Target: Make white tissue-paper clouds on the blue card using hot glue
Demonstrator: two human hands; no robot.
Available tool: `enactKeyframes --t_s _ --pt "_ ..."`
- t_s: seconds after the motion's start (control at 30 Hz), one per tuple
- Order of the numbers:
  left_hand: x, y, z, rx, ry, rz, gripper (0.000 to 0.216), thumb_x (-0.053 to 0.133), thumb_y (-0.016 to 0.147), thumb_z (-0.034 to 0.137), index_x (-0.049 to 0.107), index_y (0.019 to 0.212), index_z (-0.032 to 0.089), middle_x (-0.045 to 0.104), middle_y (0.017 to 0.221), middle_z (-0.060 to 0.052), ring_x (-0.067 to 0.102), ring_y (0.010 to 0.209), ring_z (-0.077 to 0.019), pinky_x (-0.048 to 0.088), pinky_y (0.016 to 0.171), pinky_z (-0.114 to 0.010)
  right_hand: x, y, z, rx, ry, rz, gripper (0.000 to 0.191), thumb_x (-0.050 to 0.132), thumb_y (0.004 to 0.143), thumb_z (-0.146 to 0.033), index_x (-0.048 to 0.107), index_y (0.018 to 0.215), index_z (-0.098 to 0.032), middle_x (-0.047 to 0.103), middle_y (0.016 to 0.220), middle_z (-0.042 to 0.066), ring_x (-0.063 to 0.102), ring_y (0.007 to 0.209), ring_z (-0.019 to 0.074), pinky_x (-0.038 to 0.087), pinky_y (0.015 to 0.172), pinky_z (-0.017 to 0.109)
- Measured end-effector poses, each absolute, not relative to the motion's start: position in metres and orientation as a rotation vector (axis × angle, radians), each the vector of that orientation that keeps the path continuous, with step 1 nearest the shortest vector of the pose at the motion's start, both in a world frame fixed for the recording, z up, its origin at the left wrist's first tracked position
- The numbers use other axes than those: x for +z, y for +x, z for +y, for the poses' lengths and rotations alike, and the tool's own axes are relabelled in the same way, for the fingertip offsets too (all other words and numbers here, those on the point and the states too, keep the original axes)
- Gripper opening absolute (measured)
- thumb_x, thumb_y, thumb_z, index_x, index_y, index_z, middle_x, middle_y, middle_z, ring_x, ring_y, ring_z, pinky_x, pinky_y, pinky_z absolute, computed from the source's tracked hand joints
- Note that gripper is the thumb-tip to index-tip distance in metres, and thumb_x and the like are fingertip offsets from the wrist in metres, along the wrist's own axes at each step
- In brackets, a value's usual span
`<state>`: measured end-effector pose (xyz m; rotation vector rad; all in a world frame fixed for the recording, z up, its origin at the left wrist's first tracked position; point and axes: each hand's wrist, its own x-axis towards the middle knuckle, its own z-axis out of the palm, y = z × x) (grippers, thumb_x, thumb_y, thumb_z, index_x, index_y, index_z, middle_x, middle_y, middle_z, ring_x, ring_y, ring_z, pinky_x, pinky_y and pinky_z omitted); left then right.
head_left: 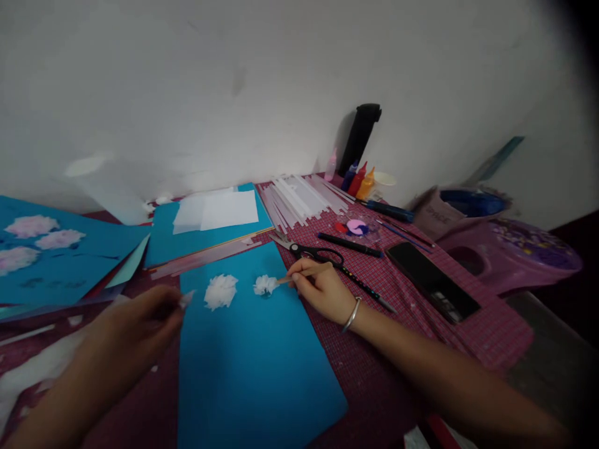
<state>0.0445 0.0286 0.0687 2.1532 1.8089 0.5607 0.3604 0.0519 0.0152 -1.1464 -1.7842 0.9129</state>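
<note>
A blue paper sheet lies in front of me on the red checked cloth. Two white cotton tufts sit on its upper part: a larger tuft and a smaller tuft. My right hand pinches a thin brush whose tip touches the smaller tuft. A bangle circles that wrist. My left hand is blurred at the sheet's left edge, fingers pinched on a small white scrap.
Black-handled scissors, a black pen, a dark phone, white paper strips, paint bottles and a pink palette lie behind. More blue sheets with pink tufts lie left; a purple stool stands right.
</note>
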Motion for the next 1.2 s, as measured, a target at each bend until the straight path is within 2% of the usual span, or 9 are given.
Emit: enactKeyframes --t_s 0.07,0.13,0.27,0.37,0.5,0.57,0.67,0.93,1.2 --pt "0.069 0.071 0.044 0.513 2.167 1.747 0.022 0.052 0.076 0.046 0.060 0.077 0.025 0.065 0.067 0.004 0.061 0.059 -0.0168 0.044 0.054 -0.025 0.017 0.362 0.051 0.935 -1.137 -1.756 0.013 0.046 0.089 -0.017 0.058 0.090 -0.018 0.065 0.075 0.001 0.058 0.063 0.0129 0.043 0.057 0.024" --pt "0.064 0.087 0.058 0.482 2.189 1.709 0.022 0.051 0.077 0.042 0.061 0.085 0.024 0.065 0.071 0.002 0.062 0.065 -0.0172 0.045 0.058 -0.026 0.018 0.362 0.050 0.976 -1.100 -1.744 0.014 0.045 0.090 -0.019 0.058 0.092 -0.018 0.066 0.077 0.002 0.058 0.063 0.0126 0.043 0.057 0.024" --pt "0.050 0.093 0.071 0.440 2.180 1.674 0.036 0.049 0.075 0.035 0.058 0.107 0.021 0.062 0.071 0.002 0.060 0.062 -0.0159 0.046 0.060 -0.027 0.019 0.359 0.048 1.011 -1.030 -1.801 0.015 0.045 0.091 -0.021 0.060 0.092 -0.018 0.065 0.076 0.001 0.054 0.058 0.0112 0.040 0.054 0.023" --pt "0.043 0.092 0.071 0.407 2.148 1.676 0.040 0.048 0.074 0.035 0.056 0.110 0.020 0.061 0.070 0.002 0.060 0.061 -0.0158 0.046 0.059 -0.027 0.019 0.355 0.049 0.998 -1.021 -1.837 0.016 0.047 0.089 -0.020 0.062 0.088 -0.017 0.064 0.075 0.001 0.054 0.058 0.0113 0.040 0.053 0.023" --pt "0.041 0.091 0.070 0.405 2.138 1.644 0.031 0.049 0.077 0.038 0.058 0.100 0.021 0.061 0.069 0.002 0.059 0.061 -0.0152 0.044 0.057 -0.025 0.015 0.351 0.053 0.969 -1.033 -1.849 0.015 0.048 0.088 -0.019 0.062 0.087 -0.018 0.064 0.074 0.000 0.054 0.059 0.0112 0.040 0.055 0.023" --pt "0.041 0.091 0.069 0.383 2.145 1.607 0.023 0.048 0.078 0.040 0.058 0.087 0.021 0.060 0.066 0.002 0.057 0.059 -0.0144 0.042 0.054 -0.024 0.012 0.348 0.055 0.993 -1.032 -1.828 0.015 0.047 0.089 -0.020 0.062 0.088 -0.018 0.063 0.075 0.000 0.054 0.058 0.0108 0.041 0.055 0.022" --pt "0.043 0.094 0.069 0.392 2.164 1.565 0.024 0.048 0.077 0.042 0.055 0.070 0.020 0.057 0.061 0.003 0.054 0.055 -0.0136 0.040 0.052 -0.023 0.008 0.346 0.057 1.050 -1.030 -1.771 0.014 0.047 0.089 -0.020 0.061 0.088 -0.018 0.064 0.075 0.000 0.056 0.059 0.0108 0.042 0.056 0.022" --pt "0.048 0.102 0.067 0.424 1.975 1.468 0.031 0.050 0.077 0.047 0.065 0.075 0.020 0.065 0.067 0.001 0.058 0.062 -0.0162 0.044 0.055 -0.024 0.005 0.343 0.060 1.084 -1.073 -1.734 0.014 0.047 0.090 -0.019 0.061 0.087 -0.018 0.065 0.079 0.002 0.058 0.062 0.0123 0.045 0.058 0.024" --pt "0.046 0.100 0.067 0.424 2.024 1.463 0.033 0.045 0.082 0.046 0.062 0.068 0.022 0.062 0.064 0.002 0.055 0.058 -0.0142 0.042 0.053 -0.023 0.009 0.348 0.057 1.152 -1.072 -1.659 0.013 0.047 0.089 -0.020 0.060 0.090 -0.018 0.065 0.077 0.002 0.057 0.061 0.0124 0.045 0.055 0.023"
